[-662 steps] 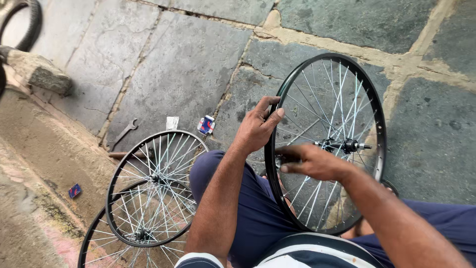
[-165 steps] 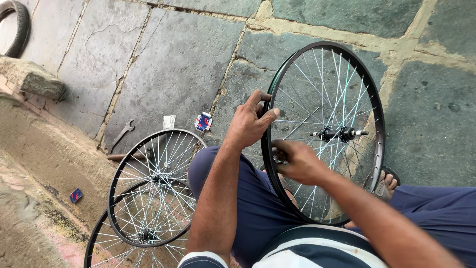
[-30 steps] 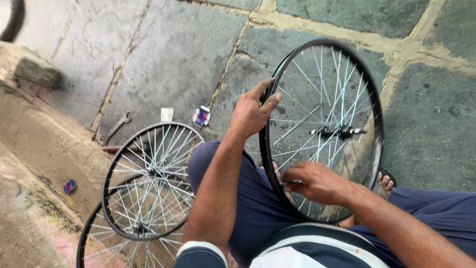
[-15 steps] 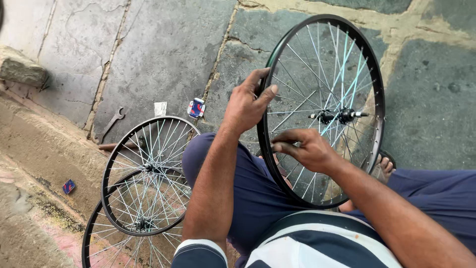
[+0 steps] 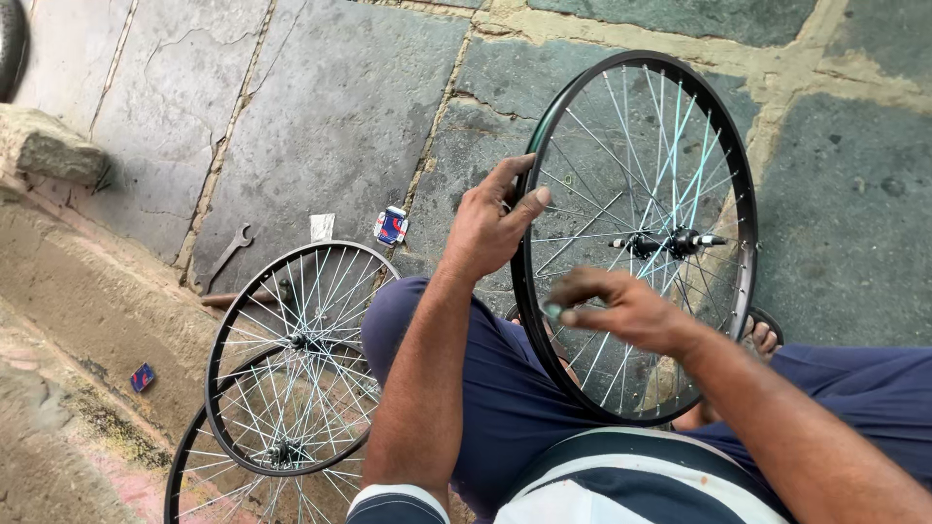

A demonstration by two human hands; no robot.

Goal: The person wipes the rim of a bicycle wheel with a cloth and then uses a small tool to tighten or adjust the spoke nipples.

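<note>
Wheel: wheel [image 5: 680,126] is standing upright on its rim between the person's knees, right under both hands, its hub [image 5: 670,241] sitting just beyond the right hand.
Left hand: left hand [image 5: 490,223] is gripping the wheel's near-side rim, thumb lying over the black edge and fingers curling behind it.
Right hand: right hand [image 5: 621,309] is hovering in front of the lower spokes, its fingertips drawn together and pinching something small and pale; it is blurred, so what it is cannot be told.
Floor: stone slabs [image 5: 320,107] are spreading out beyond both hands.
Spare wheels: two more wheels [image 5: 296,359] are lying flat, one overlapping the other, well to the left of the left hand and beside the person's left knee.
Wrench: wrench [image 5: 230,252] is lying on the stone past the spare wheels, further left of the left hand.
Box: small red, white and blue box [image 5: 391,225] is sitting on the floor just left of the left hand.
Foot: sandalled toes [image 5: 764,338] are showing behind the wheel's rim, right of the right hand.
</note>
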